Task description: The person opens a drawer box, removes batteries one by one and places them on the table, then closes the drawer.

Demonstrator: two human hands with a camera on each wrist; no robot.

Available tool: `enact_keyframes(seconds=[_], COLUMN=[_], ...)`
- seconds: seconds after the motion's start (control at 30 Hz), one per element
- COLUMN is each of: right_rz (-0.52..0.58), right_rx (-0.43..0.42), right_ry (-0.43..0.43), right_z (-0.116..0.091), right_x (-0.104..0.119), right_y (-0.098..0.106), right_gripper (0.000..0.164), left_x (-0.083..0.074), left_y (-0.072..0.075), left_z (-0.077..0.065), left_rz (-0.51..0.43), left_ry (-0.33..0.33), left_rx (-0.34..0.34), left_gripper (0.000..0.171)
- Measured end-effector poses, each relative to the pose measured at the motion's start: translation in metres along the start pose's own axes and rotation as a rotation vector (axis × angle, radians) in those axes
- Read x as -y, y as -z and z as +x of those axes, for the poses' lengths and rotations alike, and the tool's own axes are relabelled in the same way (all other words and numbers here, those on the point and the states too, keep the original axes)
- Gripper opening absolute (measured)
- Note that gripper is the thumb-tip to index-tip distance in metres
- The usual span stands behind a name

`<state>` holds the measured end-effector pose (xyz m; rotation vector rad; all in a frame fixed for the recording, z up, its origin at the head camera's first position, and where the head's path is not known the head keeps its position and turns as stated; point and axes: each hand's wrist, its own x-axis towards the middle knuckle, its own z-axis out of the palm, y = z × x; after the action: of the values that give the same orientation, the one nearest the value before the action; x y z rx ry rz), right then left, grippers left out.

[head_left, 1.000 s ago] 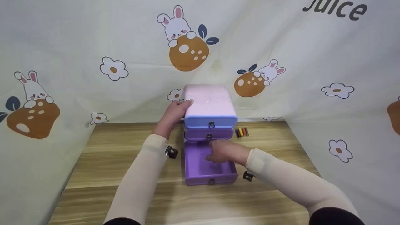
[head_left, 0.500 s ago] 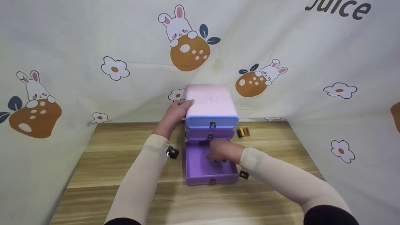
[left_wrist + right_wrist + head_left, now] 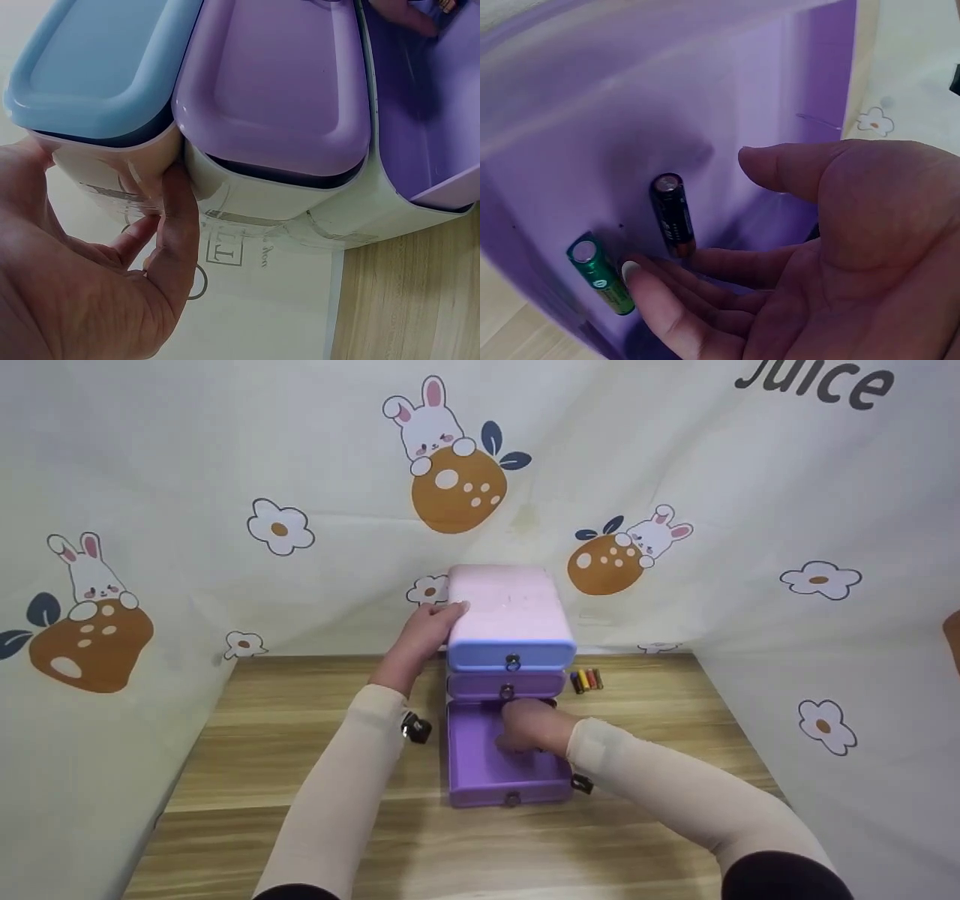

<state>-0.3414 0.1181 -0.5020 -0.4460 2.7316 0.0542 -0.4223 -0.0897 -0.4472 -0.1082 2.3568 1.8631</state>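
Observation:
A small drawer cabinet (image 3: 510, 604) with a pink top, a blue drawer front and purple ones below stands against the back cloth. My left hand (image 3: 424, 634) grips its upper left side, thumb on top; in the left wrist view the fingers curl against the top tier's side. The bottom purple drawer (image 3: 474, 761) is pulled out. Inside it is my right hand (image 3: 531, 726). In the right wrist view a black battery (image 3: 673, 214) touches or nearly touches a fingertip, and a green battery (image 3: 602, 277) lies beside another. The thumb is apart from both.
Several batteries (image 3: 587, 680) lie in a row on the wooden table (image 3: 300, 780), right of the cabinet. Purple middle and blue top drawers are pushed in. Printed cloth (image 3: 352, 570) hangs behind and at both sides.
My right hand has shifted slightly left in the drawer, its wrist closer to the drawer's right edge. My left hand keeps its hold on the cabinet.

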Motion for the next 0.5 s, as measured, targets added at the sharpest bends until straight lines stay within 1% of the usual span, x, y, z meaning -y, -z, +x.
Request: enact_keyframes(seconds=[0.17,0.3,0.5], right_rz=[-0.061,-0.076,-0.099], right_rx=[-0.044,-0.061,-0.019], right_ry=[0.049,0.050,0.022], right_z=[0.002,0.005,0.012], right_x=[0.002,0.002,0.001], right_y=[-0.002,-0.005,-0.009], right_gripper=[0.031,0.024,0.013], left_x=[-0.001,-0.001,-0.001], left_y=[-0.001,-0.001,-0.001], left_z=[0.000,-0.001,-0.003], left_rz=[0.005,0.010,0.008], left_ry=[0.007,0.015,0.016], left_rx=[-0.006,0.000,0.004], left_gripper=[0.087,0.086,0.087])
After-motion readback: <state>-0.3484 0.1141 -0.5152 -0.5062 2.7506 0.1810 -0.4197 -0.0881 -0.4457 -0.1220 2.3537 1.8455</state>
